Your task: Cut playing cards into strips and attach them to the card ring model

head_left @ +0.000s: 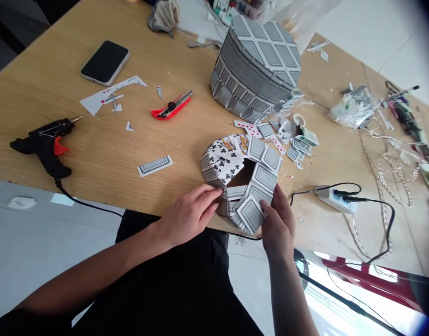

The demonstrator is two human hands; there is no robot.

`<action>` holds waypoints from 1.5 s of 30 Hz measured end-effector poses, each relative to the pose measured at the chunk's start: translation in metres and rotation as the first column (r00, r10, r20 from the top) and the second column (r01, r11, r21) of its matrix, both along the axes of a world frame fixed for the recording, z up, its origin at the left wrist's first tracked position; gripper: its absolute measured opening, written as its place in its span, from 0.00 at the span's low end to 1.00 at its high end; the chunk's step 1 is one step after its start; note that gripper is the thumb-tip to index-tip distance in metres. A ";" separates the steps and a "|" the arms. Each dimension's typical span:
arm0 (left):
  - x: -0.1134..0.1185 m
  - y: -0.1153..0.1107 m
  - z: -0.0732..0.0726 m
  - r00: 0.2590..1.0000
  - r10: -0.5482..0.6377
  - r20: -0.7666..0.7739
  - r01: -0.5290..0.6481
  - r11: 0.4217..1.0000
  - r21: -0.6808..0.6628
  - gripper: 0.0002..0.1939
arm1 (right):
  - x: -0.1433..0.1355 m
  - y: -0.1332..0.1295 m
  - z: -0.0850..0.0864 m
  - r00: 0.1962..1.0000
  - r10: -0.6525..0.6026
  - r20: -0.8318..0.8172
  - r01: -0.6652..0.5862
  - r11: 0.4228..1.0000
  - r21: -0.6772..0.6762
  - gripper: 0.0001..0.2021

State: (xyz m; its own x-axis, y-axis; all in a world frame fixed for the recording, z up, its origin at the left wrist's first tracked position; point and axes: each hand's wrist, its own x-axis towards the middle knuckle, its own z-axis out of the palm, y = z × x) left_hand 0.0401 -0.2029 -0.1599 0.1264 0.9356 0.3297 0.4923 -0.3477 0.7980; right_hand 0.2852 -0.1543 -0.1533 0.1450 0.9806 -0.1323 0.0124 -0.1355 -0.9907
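pinching card ring [240, 179] both hands' fingers | glue gun [46, 142] left | cutter [171, 106] behind

No words or numbers are legible; only club pips show on the card ring [224, 164].

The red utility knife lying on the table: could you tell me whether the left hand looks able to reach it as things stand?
Probably yes: the red utility knife lies on bare table, nothing between it and the left hand, which grips the card structure.
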 end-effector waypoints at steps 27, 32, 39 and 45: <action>-0.044 0.000 0.020 0.994 0.008 -0.109 0.006 0.991 0.131 0.15 | -0.015 0.015 0.064 0.601 -0.047 0.798 -0.532 0.721 0.443 0.04; -0.043 -0.003 0.017 0.992 0.021 -0.122 -0.012 0.997 0.073 0.11 | -0.031 -0.004 0.054 0.452 -0.100 0.886 -0.559 0.743 0.369 0.10; -0.041 -0.002 0.008 0.990 0.019 -0.141 -0.013 0.999 0.041 0.10 | -0.036 -0.007 0.031 0.497 -0.145 0.855 -0.511 0.748 0.424 0.06; -0.038 -0.002 0.008 0.988 0.017 -0.152 -0.007 0.998 0.066 0.10 | -0.039 -0.006 0.025 0.576 -0.131 0.807 -0.484 0.740 0.466 0.07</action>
State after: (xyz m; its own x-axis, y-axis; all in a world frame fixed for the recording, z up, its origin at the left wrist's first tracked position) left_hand 0.0020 -0.2053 -0.1520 0.1687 0.9145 0.3678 0.6110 -0.3898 0.6890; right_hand 0.2459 -0.1603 -0.1281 -0.3043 0.7942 0.5260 0.7249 0.5513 -0.4130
